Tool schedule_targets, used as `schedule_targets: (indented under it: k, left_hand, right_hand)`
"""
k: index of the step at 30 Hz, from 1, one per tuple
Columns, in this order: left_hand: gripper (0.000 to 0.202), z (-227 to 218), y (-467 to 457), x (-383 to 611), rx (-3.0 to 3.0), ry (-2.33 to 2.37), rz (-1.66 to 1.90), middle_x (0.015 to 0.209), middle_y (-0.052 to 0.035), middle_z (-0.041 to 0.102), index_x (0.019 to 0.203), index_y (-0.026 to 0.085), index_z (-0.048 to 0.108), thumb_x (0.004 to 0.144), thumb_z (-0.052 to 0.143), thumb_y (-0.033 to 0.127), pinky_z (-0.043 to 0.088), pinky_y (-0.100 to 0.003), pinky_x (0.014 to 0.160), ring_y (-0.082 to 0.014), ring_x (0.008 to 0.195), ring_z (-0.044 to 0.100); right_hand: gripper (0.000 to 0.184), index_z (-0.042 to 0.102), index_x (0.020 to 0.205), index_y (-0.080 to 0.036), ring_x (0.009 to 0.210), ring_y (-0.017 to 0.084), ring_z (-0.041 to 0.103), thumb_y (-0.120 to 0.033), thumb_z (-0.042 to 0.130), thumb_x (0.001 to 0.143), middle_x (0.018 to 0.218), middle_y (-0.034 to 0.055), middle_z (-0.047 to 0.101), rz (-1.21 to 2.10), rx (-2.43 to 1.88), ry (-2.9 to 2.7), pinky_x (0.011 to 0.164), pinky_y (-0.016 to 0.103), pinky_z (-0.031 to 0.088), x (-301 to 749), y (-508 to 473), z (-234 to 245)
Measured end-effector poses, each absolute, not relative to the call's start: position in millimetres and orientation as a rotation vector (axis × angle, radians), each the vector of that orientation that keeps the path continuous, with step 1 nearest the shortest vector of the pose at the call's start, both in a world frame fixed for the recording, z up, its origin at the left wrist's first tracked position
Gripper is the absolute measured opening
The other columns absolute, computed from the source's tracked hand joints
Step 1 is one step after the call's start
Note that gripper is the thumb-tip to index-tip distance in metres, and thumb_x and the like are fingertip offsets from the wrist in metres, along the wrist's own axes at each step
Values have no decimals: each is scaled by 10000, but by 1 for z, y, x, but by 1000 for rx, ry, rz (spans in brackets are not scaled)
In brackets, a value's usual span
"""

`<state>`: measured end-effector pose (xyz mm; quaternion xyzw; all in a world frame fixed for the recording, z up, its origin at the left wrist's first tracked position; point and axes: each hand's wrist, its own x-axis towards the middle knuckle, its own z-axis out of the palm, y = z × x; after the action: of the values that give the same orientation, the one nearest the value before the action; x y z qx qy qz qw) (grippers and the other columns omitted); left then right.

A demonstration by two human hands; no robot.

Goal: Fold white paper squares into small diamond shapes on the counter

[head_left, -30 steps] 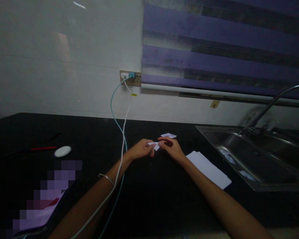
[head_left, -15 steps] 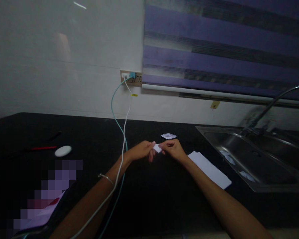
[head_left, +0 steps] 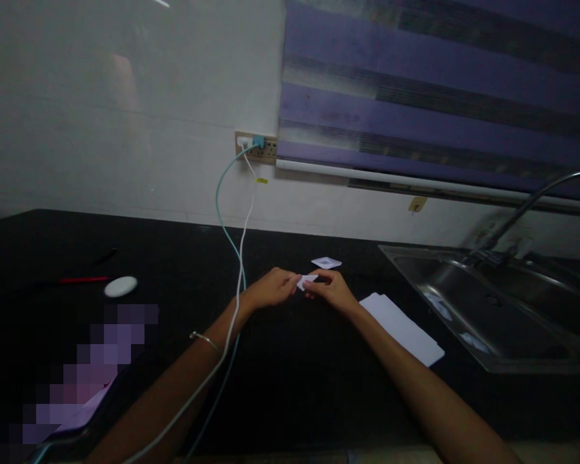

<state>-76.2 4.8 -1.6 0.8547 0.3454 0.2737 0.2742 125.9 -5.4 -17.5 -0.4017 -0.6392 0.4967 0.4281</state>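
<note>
Sitting between the two hands, a small folded paper (head_left: pixel 308 279) is held over the dark worktop (head_left: pixel 290 386), between its far edge and its near edge. Whether the worktop is touched by the paper cannot be told. The paper's left corner is pinched by the left hand (head_left: pixel 272 288), with the thumb and fingers almost closed. Its right part is pinched by the right hand (head_left: pixel 337 289), with the thumb laid across the front and the other fingers curled behind. Both hands are touched by the paper, so neither is nearer, but more of it is covered by the right hand. The paper's long way seems to be set from side to side, from one hand to the other, and a point is turned down toward the near edge. A diamond-shaped paper (head_left: pixel 326 263) is seen just past the right hand, toward the far edge, with its long way also set from side to side. White sheets (head_left: pixel 406 323) are placed beside the right arm, partly hidden by it, and the sink (head_left: pixel 416 284) is set into the worktop's right side. Near the left edge, a white oval thing (head_left: pixel 120 287) is seen by a thin red stick (head_left: pixel 83 280). The left arm is crossed by a white cord (head_left: pixel 242 241).
</note>
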Motion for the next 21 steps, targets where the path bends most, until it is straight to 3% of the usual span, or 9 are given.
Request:
schedule_targets:
  k: [6,12,19,21]
  left_hand:
    - [493,-2,1,-75,2236,942,704,561,2,536,658,138,591,922,351,477,307,-223,500,-108,510,466]
    - [701,4,-2,-79,2072,907,599,483,-7,505,621,114,629,915,230,609,345,-218,505,-95,445,457]
    - [500,-5,4,-81,2159,913,573,597,-4,572,784,138,650,864,437,583,332,-213,498,-116,509,496]
    - [458,-6,4,-80,2213,928,618,619,-9,584,770,150,652,878,440,541,342,-219,526,-128,549,512]
  right_hand:
    - [299,674,778,-148,619,136,614,-348,813,604,710,22,681,1211,-1002,-1612,591,256,463,126,-5,-16]
    - [281,674,690,-136,564,132,585,-357,817,592,650,27,672,1206,-1051,-1692,530,245,422,128,-9,-11]
    - [406,617,882,-161,652,143,582,-389,802,601,751,19,636,957,-1059,-1667,599,264,462,122,-3,-18]
    - [403,557,822,-182,603,120,531,-368,818,578,707,-15,579,833,-1077,-1631,563,244,439,120,-4,-19]
